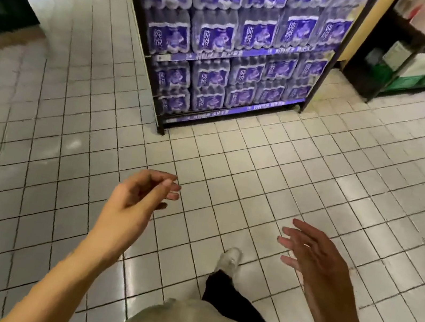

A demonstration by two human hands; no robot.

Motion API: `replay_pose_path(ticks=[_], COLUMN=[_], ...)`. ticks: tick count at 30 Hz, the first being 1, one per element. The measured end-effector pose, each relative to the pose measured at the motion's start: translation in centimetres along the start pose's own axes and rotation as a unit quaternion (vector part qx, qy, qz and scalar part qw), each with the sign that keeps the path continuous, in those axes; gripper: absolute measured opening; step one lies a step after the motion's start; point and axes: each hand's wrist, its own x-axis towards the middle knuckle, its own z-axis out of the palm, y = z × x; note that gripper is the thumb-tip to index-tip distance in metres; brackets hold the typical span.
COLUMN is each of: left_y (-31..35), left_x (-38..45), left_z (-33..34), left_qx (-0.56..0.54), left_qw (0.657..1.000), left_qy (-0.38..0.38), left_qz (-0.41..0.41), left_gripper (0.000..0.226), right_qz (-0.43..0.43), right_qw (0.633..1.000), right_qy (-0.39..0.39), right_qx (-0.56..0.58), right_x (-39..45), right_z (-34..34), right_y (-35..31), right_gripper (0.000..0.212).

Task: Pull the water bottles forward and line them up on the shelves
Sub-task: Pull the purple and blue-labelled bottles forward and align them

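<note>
- The landmark is a dark metal shelf rack (333, 54) standing on the white tiled floor (315, 178), at the far side of the view.
- Shrink-wrapped packs of water bottles (214, 40) with purple labels fill the rack's shelves in stacked rows, fronts close to the shelf edges; purple price strips run along those edges.
- The left hand (138, 196) is raised in the air well short of the rack, fingers loosely curled, holding nothing.
- The right hand (313, 259) is also in the air, well apart from the rack, fingers spread and nearly straight, holding nothing.
- Between the hands and below them, a light shoe (230, 259) and a dark trouser leg (235, 302) step on the floor toward the rack.
- To the right of the rack stands another shelving unit (418, 66) with white and green boxes.
- To the left of the rack, a dark fixture (4, 2) sits at the frame's edge; it is too blurred to tell more.
</note>
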Motion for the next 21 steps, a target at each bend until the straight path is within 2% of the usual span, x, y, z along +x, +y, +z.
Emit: replay_pose_path(ticks=[6, 11, 17, 21], left_y=[0.6, 2.8, 4.5, 4.2], left_x=[14.3, 25.1, 35.4, 43.0], left_z=[3.6, 5.4, 5.2, 5.5], left_qx=[-0.003, -0.006, -0.078, -0.091], left_qw=[1.000, 0.998, 0.985, 0.982], left_qy=[0.015, 0.062, 0.153, 0.166], left_qz=[-0.002, -0.008, -0.018, -0.026], left_gripper=[0.027, 0.024, 0.029, 0.031], right_qz=[-0.025, -0.048, -0.064, -0.065], right_qw=[0.999, 0.995, 0.986, 0.985], right_qy=[-0.019, -0.079, -0.141, -0.151], right_qx=[-0.011, -0.036, -0.055, -0.061], right_x=[16.1, 31.0, 45.6, 53.8], right_z=[-0.3, -0.1, 2.8, 5.0], right_y=[-0.5, -5.4, -10.6, -11.8], right_gripper=[0.026, 0.026, 0.024, 0.035])
